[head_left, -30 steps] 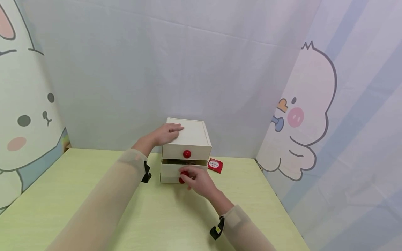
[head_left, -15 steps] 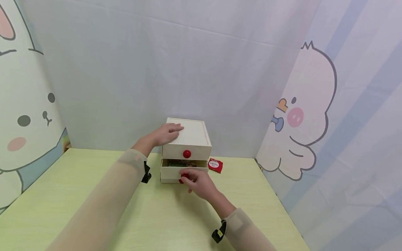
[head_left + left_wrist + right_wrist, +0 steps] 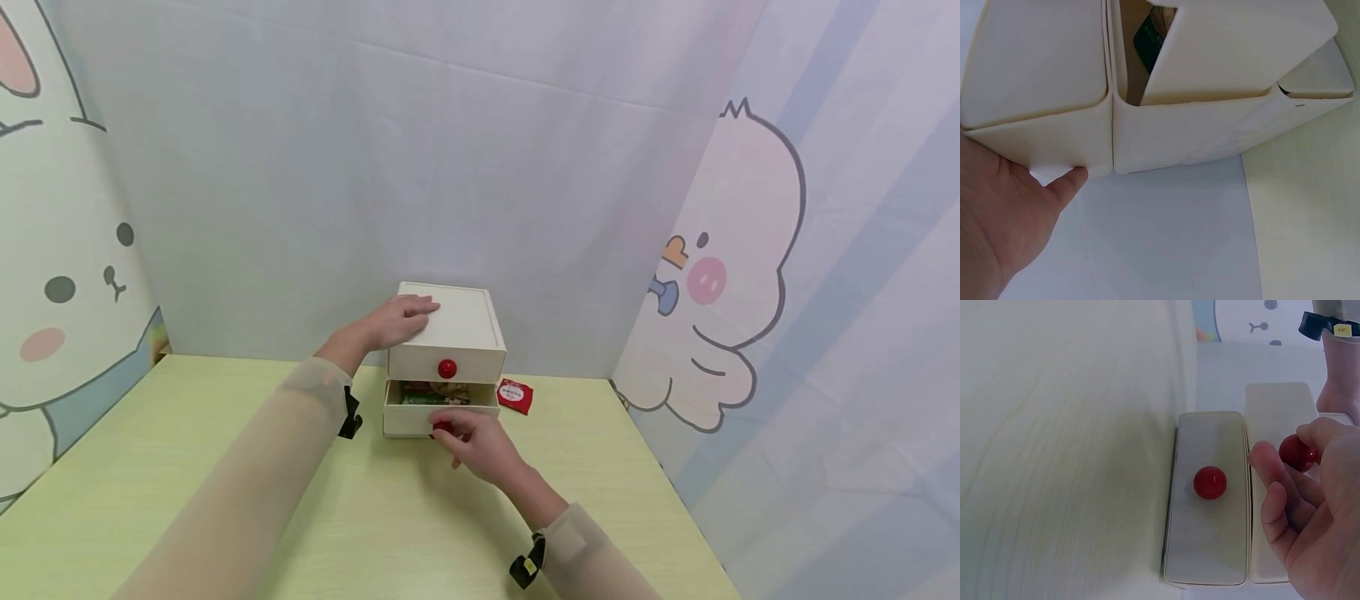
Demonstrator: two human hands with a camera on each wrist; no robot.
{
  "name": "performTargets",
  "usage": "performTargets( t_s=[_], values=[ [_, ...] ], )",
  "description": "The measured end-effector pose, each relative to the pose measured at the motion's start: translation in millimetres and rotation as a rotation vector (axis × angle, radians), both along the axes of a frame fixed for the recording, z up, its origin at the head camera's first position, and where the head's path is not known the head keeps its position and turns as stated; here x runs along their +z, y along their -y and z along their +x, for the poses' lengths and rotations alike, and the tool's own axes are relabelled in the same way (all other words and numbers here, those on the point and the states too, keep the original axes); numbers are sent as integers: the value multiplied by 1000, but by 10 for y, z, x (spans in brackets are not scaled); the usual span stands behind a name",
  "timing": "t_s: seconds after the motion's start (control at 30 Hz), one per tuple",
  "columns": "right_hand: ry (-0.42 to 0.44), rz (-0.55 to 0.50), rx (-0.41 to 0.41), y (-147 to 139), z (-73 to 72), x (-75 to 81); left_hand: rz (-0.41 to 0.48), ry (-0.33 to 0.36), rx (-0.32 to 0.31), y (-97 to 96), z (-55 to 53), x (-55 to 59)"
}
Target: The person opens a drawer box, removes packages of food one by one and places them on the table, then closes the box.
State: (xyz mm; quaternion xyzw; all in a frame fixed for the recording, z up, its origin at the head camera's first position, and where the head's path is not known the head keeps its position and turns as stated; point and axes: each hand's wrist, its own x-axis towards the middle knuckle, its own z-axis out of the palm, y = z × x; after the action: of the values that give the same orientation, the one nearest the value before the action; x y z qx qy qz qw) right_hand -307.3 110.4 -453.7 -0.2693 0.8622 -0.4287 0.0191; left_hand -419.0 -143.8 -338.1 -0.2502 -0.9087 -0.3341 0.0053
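Note:
A white drawer cabinet [image 3: 457,321] with red knobs stands against the back of the table. My left hand [image 3: 393,321] rests on its top at the left edge, fingers straight, and in the left wrist view the thumb lies along its side. My right hand [image 3: 480,442] pinches the red knob [image 3: 1298,453] of the middle drawer [image 3: 407,421], which stands pulled out. Inside that drawer lie coloured packets, one of them green [image 3: 420,399]; their kind is unclear. The bottom drawer [image 3: 1204,544] is closed, its own knob [image 3: 1210,482] free of the hand.
A red packet [image 3: 515,397] with a white label lies on the table right of the cabinet. Pale green-yellow table surface [image 3: 375,517] extends in front. Curtains with cartoon animals hang at the back and both sides.
The middle drawer has slid further out toward me with my right hand on its knob, showing more of the packets inside. My left hand has stayed on the cabinet top.

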Motion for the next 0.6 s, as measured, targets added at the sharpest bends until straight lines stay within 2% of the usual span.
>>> performTargets(
  t_s=[0.6],
  values=[
    [37, 23, -1, -30, 99, 1, 13, 8, 5, -10, -11, -8]
  ],
)
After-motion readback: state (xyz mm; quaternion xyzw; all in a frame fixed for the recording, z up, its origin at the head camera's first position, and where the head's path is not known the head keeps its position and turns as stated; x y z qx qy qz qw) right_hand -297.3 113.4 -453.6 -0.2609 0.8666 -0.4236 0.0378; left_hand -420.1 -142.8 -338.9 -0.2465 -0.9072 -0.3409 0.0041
